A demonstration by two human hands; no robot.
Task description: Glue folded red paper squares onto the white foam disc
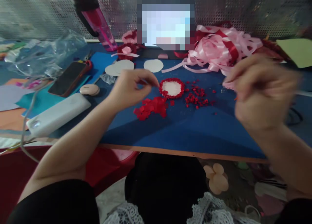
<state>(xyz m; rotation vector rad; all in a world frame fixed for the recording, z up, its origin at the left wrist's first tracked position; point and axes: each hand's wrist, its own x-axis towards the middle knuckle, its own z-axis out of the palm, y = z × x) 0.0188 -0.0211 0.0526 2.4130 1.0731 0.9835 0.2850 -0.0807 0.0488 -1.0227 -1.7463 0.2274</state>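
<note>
Fine fingertip work, apparently: left hand (133, 89) beside red-rimmed disc (172, 88); right hand (264, 90), blurred, near ribbons (212, 50); neither grip discernible.

Phone (69, 78) L, ribbons (211, 50) back-R of disc (172, 88)

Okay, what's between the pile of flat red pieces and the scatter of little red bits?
One loose red square lies between the flat red pieces and the little red bits, on the blue tabletop, in the head view.
</note>
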